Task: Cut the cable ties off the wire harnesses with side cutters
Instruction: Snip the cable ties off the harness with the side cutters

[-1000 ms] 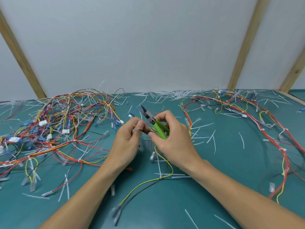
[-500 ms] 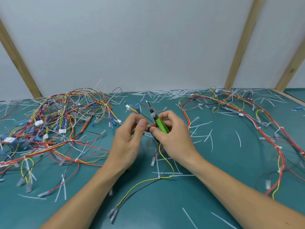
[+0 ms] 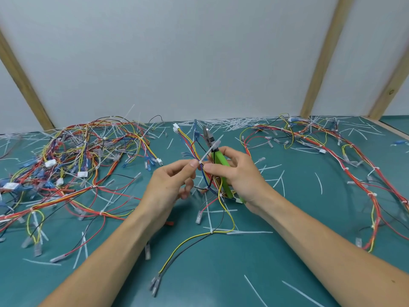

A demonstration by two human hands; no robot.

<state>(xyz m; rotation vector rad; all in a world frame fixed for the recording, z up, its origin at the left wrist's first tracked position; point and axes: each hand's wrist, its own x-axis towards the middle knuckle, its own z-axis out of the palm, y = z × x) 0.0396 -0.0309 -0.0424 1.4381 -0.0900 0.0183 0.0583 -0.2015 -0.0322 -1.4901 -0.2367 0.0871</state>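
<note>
left hand (image 3: pixel 170 187) pinched the wire harness (image 3: pixel 200 151) at its white cable tie (image 3: pixel 207 155) | right hand (image 3: pixel 241 180) curled round green side cutters (image 3: pixel 218 161); thumb touching the harness | both raised above the green table (image 3: pixel 221 273)

Two hands meet at the middle of a table (image 3: pixel 287 273), the left hand (image 3: pixel 170 185) beside the right hand (image 3: pixel 241 176), a wire harness (image 3: pixel 192 147) and side cutters (image 3: pixel 218 158) between them. A tangled pile of harnesses (image 3: pixel 66 165) lies left; a long harness (image 3: pixel 354 173) lies right. Cut ties (image 3: pixel 232 122) lie behind, against the wall (image 3: pixel 199 63).
</note>
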